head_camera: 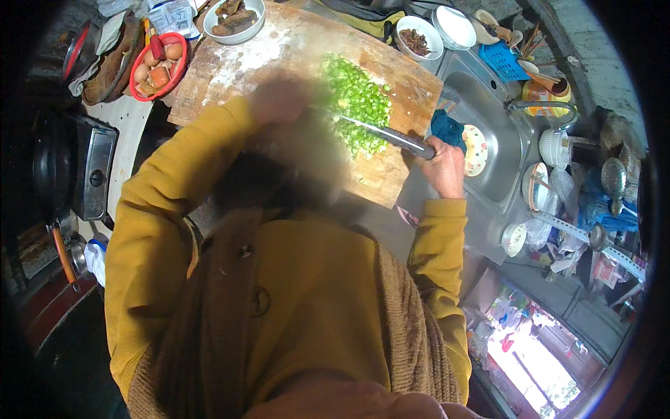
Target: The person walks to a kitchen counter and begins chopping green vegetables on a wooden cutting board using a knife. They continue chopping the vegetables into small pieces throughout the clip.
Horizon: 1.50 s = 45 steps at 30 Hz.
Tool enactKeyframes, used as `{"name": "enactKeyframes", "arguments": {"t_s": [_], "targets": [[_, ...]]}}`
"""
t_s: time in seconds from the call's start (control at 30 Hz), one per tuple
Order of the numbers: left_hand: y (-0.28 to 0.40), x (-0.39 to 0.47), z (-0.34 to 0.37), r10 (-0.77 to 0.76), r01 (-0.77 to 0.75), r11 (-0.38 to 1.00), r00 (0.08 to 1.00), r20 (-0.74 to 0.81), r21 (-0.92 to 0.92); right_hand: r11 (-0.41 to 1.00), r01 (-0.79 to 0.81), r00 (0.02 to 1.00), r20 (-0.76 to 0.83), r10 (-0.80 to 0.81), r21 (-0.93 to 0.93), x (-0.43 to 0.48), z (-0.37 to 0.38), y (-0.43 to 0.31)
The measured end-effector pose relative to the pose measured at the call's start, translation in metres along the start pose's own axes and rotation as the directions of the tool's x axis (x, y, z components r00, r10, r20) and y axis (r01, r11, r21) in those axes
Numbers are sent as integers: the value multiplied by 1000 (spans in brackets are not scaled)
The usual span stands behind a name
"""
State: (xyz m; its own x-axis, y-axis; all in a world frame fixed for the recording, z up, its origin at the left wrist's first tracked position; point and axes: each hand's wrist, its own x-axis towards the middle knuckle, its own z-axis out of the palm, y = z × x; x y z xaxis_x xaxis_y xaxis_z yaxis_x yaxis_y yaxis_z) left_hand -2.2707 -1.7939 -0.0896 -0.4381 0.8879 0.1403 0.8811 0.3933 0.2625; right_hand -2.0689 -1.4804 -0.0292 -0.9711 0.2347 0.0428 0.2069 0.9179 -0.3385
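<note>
Chopped green vegetable pieces (pixel 361 99) are spread over the right half of a wooden cutting board (pixel 413 99). A knife (pixel 400 140) with a dark handle lies across them, its blade pointing left toward the board's middle. My right hand (pixel 444 166) is closed at the butt end of the handle, by the board's right edge. On the left, my left hand (pixel 280 99) is over the board close to the blade tip. A blurred patch in the view hides its fingers and part of the greens. White powder (pixel 256 52) dusts the board's far left.
A bowl of brown chunks (pixel 233 18) stands at the far edge. Left is a red basket (pixel 181 78) with eggs, beyond a stove (pixel 97 173). Right, a metal sink (pixel 502 152) holds a dotted plate (pixel 475 152); a teal cloth (pixel 446 128) and a bowl of dark pieces (pixel 419 39) are nearby.
</note>
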Motion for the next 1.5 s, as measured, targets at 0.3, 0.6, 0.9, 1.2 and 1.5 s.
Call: {"name": "enactKeyframes", "arguments": {"t_s": [0.3,0.6,0.9,1.2,1.5], "targets": [[-13,5,30,-20,21,1000,999,-37,19,989,-128,986,98,135,-69,-10,8,0],[-37,7,20,137,-134,991,982,-134,26,1000,0,999,44,-1,11,20,-10,-11],[-31,6,30,101,-92,987,993,-62,135,996,-83,997,11,82,25,-6,10,-9],[-42,15,-5,107,-125,988,976,-190,-89,983,-16,980,190,51,-185,38,-31,-25],[-38,19,10,41,-33,993,997,-65,117,997,-67,996,64,69,-38,10,0,-17]]}}
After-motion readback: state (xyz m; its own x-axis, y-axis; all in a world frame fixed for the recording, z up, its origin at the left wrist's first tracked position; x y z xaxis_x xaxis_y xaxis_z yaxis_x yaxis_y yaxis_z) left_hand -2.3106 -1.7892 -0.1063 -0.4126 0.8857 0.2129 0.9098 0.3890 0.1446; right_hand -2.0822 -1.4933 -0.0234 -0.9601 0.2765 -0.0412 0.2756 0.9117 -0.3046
